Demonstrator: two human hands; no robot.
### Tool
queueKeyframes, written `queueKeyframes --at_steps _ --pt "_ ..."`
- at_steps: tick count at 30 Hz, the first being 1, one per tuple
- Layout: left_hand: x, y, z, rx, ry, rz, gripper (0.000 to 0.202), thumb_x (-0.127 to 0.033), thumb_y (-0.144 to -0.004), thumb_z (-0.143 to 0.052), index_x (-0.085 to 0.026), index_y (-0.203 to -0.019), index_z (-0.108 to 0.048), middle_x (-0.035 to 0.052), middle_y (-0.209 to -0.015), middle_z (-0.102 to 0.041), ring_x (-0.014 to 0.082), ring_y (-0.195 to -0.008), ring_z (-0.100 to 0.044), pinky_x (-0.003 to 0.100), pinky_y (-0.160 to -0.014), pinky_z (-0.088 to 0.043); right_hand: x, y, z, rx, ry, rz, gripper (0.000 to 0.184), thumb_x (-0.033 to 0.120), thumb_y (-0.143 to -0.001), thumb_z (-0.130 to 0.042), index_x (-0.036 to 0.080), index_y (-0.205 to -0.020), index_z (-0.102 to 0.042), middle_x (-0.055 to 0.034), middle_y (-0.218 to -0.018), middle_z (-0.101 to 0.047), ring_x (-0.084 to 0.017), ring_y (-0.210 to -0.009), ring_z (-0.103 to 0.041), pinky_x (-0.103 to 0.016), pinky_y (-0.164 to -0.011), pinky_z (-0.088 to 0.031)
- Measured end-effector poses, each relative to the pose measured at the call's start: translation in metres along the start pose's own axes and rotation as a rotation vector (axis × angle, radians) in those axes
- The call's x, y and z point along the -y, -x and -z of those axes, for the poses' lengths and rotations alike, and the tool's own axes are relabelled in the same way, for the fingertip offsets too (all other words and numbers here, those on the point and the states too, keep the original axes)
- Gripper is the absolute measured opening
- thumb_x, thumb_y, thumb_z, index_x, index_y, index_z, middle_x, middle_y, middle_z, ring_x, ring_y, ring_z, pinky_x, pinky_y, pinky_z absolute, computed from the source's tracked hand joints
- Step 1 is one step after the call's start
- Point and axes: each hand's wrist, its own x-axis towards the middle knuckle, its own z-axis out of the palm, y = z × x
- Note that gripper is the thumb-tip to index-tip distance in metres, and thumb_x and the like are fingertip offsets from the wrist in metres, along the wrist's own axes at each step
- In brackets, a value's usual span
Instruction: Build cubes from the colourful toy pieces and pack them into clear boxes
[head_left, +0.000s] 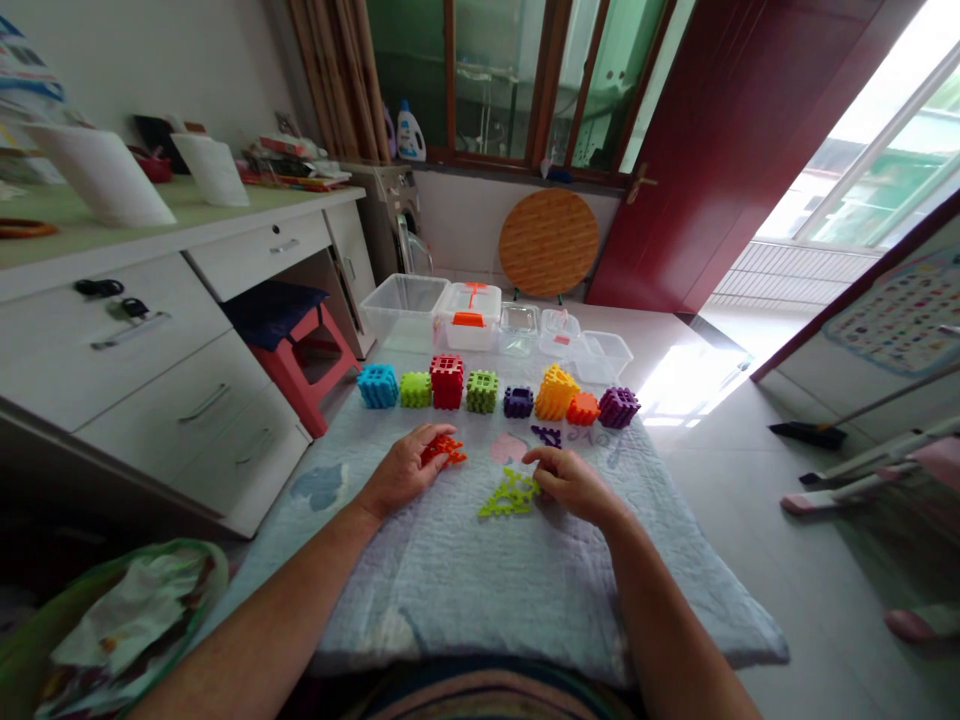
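My left hand (405,468) rests on the pale blue quilt (480,580), its fingers curled over an orange-red toothed plastic piece (445,450). My right hand (571,482) pinches the edge of a lime-green triangular piece (508,496) lying on the quilt. A small purple piece (547,435) lies just beyond my right hand. Along the quilt's far edge stands a row of assembled blocks: a blue cube (377,385), green cube (415,389), red cube (447,381), olive-green cube (482,391), dark purple cube (518,401), yellow-orange block (556,392), small orange block (583,408) and purple cube (619,406).
Clear plastic boxes (405,305) and a white lidded box (470,315) sit on the floor beyond the quilt. A red stool (300,350) stands under the white desk with drawers (150,330) on the left. A round wooden board (548,242) leans against the far wall. A bag (112,620) lies at lower left.
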Motion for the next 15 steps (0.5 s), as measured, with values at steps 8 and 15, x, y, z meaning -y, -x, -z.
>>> queueKeyframes --at_steps 8,15 --pt "0.004 -0.003 -0.007 -0.030 -0.045 -0.117 0.028 -0.017 -0.085 -0.050 -0.021 -0.110 -0.063 0.0082 -0.121 -0.058 0.0211 -0.115 -0.056 0.040 -0.103 -0.045 -0.001 0.000 -0.005 -0.400 0.282 0.243 0.015 0.018 -0.079 -0.055 0.019 -0.092 -0.062 -0.0042 -0.089 -0.055 -0.018 -0.084 -0.053 -0.032 -0.079 -0.044" --pt "0.001 0.002 -0.004 -0.074 0.080 -0.047 0.042 -0.018 -0.083 -0.050 -0.020 -0.125 -0.051 0.0081 -0.122 -0.060 0.0204 -0.112 -0.059 0.040 -0.101 -0.046 0.028 0.012 -0.023 -0.060 0.450 0.418 0.028 0.028 -0.069 -0.074 0.021 -0.095 -0.065 -0.0046 -0.095 -0.055 -0.020 -0.091 -0.048 -0.036 -0.085 -0.041"
